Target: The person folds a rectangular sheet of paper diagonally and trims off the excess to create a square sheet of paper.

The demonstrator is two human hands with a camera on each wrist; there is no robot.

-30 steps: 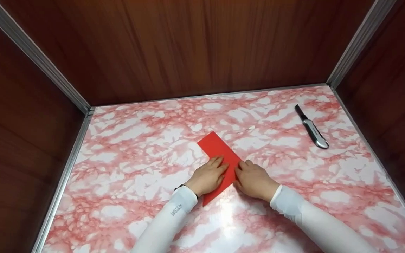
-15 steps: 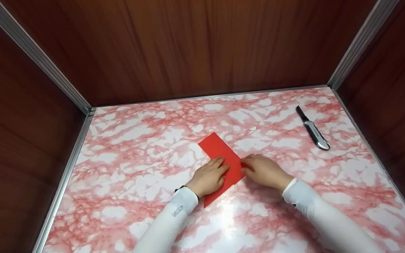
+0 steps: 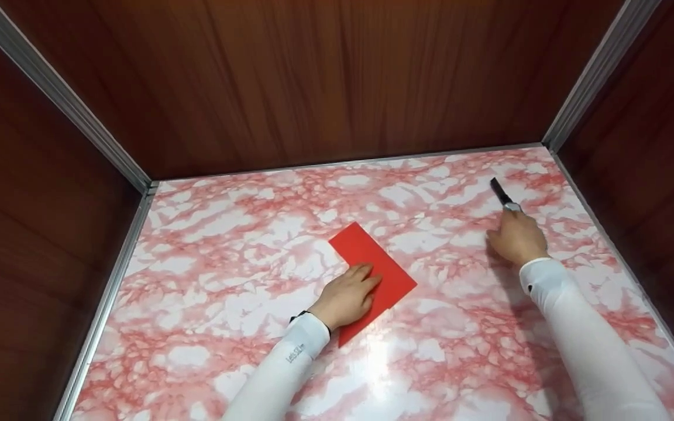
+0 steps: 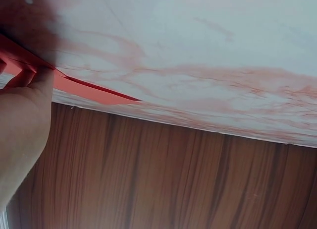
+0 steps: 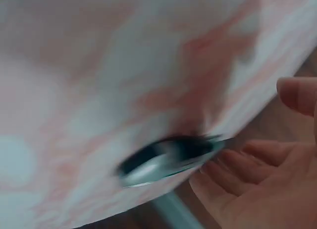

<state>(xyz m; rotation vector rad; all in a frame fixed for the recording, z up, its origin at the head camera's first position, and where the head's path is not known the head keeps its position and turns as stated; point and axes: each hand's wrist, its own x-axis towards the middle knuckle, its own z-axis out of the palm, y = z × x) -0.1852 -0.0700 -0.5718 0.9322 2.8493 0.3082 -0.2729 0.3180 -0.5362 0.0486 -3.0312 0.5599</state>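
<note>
Folded red paper (image 3: 392, 275) lies flat near the middle of the table, bent into an angled shape. My left hand (image 3: 346, 295) rests on its left part, fingers spread over it; the left wrist view shows the fingers touching the red paper (image 4: 94, 92) and one edge slightly lifted. At the right, my right hand (image 3: 518, 237) is over a utility knife with a silver and black handle. Only the knife's (image 3: 501, 192) black end shows past the hand in the head view. Seen from the right wrist, the fingers (image 5: 237, 172) are extended beside the blurred knife (image 5: 163, 162), thumb apart.
The table (image 3: 226, 263) has a red and white marbled surface. Dark wood panels (image 3: 343, 82) stand at the back and both sides, with metal strips (image 3: 109, 158) along the corners and edges.
My right hand has left the paper's right edge and moved right and away to the utility knife. The left hand has stayed on the paper, whose right corner is now uncovered.
</note>
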